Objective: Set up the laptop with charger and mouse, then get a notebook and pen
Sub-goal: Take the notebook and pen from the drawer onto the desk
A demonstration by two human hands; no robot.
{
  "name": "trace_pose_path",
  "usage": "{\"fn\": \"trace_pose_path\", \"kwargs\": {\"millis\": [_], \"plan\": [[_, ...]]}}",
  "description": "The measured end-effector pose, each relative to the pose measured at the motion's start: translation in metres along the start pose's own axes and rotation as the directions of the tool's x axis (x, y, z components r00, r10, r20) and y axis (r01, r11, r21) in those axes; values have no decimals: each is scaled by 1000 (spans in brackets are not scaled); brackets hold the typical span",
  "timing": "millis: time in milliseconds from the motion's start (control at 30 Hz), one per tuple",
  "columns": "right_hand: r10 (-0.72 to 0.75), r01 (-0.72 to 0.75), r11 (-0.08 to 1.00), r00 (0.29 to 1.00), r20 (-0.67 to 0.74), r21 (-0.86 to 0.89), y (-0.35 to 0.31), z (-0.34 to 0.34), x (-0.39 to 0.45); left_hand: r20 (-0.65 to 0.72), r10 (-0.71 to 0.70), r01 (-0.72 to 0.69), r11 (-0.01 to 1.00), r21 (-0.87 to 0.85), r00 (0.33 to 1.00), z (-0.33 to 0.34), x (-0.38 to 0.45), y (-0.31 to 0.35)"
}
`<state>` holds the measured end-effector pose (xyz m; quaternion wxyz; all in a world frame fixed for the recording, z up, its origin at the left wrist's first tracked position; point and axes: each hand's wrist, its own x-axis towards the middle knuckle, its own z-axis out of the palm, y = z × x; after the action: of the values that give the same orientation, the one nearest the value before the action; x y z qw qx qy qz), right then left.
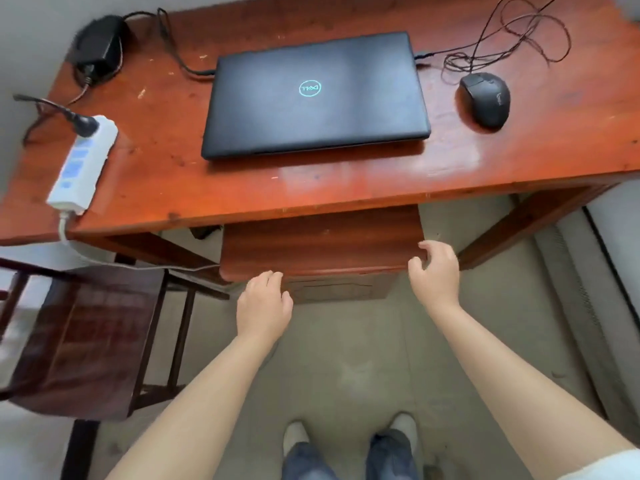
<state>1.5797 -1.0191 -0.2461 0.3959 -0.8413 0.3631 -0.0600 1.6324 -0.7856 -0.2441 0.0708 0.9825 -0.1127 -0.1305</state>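
A closed black laptop [315, 95] lies in the middle of the red-brown wooden desk [346, 181]. Its charger brick [100, 46] sits at the back left, with a cable running to the laptop's left side. A black wired mouse [485, 98] rests to the right of the laptop, its cord [502, 39] looped behind and plugged into the laptop's right side. Below the desk's front edge a wooden drawer or pull-out shelf [322, 244] sticks out. My left hand [265, 303] hovers at its front left corner, my right hand [436, 271] at its right front corner. Both hands hold nothing. No notebook or pen is visible.
A white power strip [83, 161] lies on the desk's left edge with one black plug in it and a white cord hanging down. A dark wooden chair [86, 334] stands at the lower left. My feet [349, 441] are on the grey floor below.
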Motion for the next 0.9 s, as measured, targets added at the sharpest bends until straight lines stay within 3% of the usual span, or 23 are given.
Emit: {"fn": "trace_pose_path", "kwargs": {"millis": [67,233,367,500,567,667,767,900], "plan": [[49,-46,997,998,50,-60,14,15,-17,33,-37,34,997,76,999,12,-7,-22],[94,-95,959,995,-16,-267,40,63,-35,42,41,-52,952,303,998,58,-1,-72],[163,-134,906,986,39,-401,65,110,-28,31,15,-23,961,276,999,101,16,-100],[70,-56,868,997,10,-494,103,157,-2,-91,23,-9,990,144,996,151,42,-120],[73,-104,920,993,-94,-377,116,174,15,-167,-35,33,999,-13,985,172,57,-123],[115,-118,993,950,-289,8,128,192,39,-327,-83,-35,941,-337,941,199,76,-122],[26,123,941,902,-431,314,139,207,51,-435,-146,-161,789,-593,889,224,91,-122],[-47,300,870,841,-540,391,149,218,55,-483,-300,-238,590,-772,823,234,107,-111]]}}
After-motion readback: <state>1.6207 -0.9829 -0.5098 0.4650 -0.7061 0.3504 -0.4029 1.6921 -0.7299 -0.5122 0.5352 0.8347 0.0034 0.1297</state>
